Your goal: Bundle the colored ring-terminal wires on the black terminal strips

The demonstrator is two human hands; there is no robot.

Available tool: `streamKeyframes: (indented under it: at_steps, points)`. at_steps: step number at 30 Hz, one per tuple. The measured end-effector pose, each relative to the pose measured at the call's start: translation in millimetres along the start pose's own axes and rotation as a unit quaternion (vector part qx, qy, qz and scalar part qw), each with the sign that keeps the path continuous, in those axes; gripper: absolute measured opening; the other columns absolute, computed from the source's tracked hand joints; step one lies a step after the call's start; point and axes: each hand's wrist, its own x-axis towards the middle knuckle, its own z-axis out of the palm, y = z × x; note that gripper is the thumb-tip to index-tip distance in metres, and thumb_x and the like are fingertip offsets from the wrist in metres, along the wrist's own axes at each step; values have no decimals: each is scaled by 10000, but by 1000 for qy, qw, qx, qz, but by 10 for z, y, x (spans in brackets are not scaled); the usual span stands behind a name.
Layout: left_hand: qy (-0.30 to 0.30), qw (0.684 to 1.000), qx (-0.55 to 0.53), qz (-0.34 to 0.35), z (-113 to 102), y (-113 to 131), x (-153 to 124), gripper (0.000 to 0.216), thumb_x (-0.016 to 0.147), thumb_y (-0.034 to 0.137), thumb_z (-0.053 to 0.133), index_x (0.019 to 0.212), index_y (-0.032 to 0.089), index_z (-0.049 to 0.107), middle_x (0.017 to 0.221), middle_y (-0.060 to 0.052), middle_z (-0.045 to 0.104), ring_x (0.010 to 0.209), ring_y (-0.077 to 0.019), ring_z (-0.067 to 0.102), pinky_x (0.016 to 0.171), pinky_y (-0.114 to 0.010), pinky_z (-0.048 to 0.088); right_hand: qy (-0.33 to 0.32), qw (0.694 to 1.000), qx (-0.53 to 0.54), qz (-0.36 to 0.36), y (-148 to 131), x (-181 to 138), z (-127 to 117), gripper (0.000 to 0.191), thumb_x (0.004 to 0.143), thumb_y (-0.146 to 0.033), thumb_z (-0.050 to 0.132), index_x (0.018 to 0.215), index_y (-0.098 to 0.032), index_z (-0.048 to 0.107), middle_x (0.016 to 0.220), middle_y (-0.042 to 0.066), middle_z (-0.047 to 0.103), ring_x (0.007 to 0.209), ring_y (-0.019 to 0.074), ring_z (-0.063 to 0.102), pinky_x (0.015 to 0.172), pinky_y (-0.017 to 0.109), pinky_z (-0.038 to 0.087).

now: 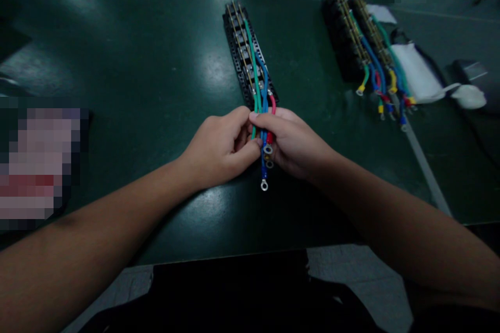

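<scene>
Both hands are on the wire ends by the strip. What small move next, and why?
Probably pull the blue wire up level with the other wires: its ring hangs below the left hand and right hand, while the red wire ends between them.

Glossy plastic-coated wires (262,80) with shiny metal ring terminals (264,185); smooth green table (136,78).
</scene>
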Motion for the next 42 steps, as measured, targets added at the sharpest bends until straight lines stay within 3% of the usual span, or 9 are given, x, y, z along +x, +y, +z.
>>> streamKeyframes:
  at_steps: [13,42]
  points:
    - [2,1000,3,4,7,-13,-1,150,823,330,538,754,234,446,589,53,546,505,-113,454,526,-276,340,-10,1000,-4,0,10,7,-6,204,969,-258,626,790,-175,570,671,5,587,605,125,565,582,233,476]
    - [-10,1000,0,-16,-14,31,10,146,810,314,552,754,237,441,591,50,551,511,-116,471,539,-287,353,-14,1000,-17,-4,11,11,-12,193,943,-314,682,842,-178,590,696,14,584,644,157,589,628,287,513]
